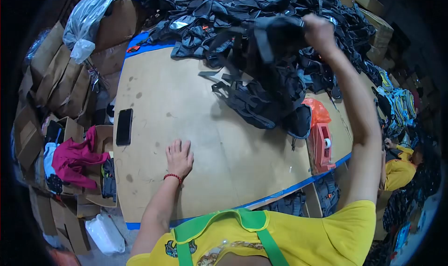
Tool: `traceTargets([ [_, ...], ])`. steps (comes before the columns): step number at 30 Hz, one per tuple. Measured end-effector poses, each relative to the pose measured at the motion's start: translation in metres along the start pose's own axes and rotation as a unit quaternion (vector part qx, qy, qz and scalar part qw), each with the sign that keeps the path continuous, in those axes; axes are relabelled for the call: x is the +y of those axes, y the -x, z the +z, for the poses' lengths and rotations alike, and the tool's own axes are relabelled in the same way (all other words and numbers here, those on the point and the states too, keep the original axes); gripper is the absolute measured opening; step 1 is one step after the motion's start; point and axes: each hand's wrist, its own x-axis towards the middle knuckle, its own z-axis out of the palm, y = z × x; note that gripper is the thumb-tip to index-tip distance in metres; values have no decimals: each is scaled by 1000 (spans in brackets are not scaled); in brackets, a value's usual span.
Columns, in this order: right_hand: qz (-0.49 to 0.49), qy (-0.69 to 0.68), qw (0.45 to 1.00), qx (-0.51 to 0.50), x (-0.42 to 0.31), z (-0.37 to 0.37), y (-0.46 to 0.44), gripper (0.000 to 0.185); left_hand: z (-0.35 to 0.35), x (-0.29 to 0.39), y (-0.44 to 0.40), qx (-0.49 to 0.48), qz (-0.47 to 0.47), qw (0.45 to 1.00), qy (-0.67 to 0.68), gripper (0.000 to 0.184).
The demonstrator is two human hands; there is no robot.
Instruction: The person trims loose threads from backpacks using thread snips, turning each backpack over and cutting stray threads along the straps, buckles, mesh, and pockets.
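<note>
Your right hand (319, 32) clenches the black bag (280, 88) in curled fingers; hold it clear of the tape dispenser (322, 147) at the surface (210, 182)'s near-right corner, left hand (179, 161) flat, fingers slightly spread.

Matt cloth bag (254, 100), glossy phone (124, 127), tabletop (242, 172) — smooth

Backpack (268, 100) black with dark grey straps (264, 46), bag heap (224, 9) mostly black, flecked with orange; tabletop (205, 191) tan, blotched with dark spots, its edging (284, 190) blue. Phone (124, 127) black, tape dispenser (320, 151) coral red with a white roll (328, 143), plastic bag (317, 111) orange, cloth (74, 161) magenta, cardboard cartons (65, 91) brown, wrapped package (105, 234) white. Beaded bracelet (173, 176) red; wearer's top (326, 231) yellow with green bands (245, 219) and a dark print, co-worker's top (400, 172) likewise yellow.
</note>
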Motion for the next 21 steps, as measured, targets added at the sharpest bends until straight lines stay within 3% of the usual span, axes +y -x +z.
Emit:
traceTargets([
  [3, 48, 57, 997, -6, 30, -45, -54, 14, -2, 1, 1, -2, 3, 1000, -3, 42],
  [5, 27, 6, 999, 33, 63, -69, -83, 19, -6, 2, 1, -13, 2, 1000, -11, 42],
  [7, 156, -77, 984, -24, 65, -105, -100, 12, -3, 0, 1, -9, 3, 1000, -1, 42],
  [8, 336, -256, 907, -2, -32, -166, -114, 7, -1, -2, 2, -9, 3, 1000, 3, 42],
  [12, 333, -172, 918, -127, -51, -218, -119, 7, 3, -7, 5, -4, 11, 1000, 1, 42],
  [15, 269, -339, 891, -136, -43, -225, -103, 17, -1, -8, 4, -26, -1, 1000, 16, 43],
  [16, 300, -383, 854, -186, -42, -228, -102, 21, -7, -8, 5, -40, -8, 999, 24, 43],
  [18, 318, -438, 793, -278, -53, -225, -101, 30, 0, -16, 10, 30, 19, 998, 43, 41],
  [20, 333, -431, 805, -235, -84, -209, -90, 19, -1, -28, 12, 28, 51, 992, 110, 35],
  [21, 357, -407, 827, -149, -114, -197, -78, 4, 0, -33, 14, 11, 63, 990, 125, 33],
])
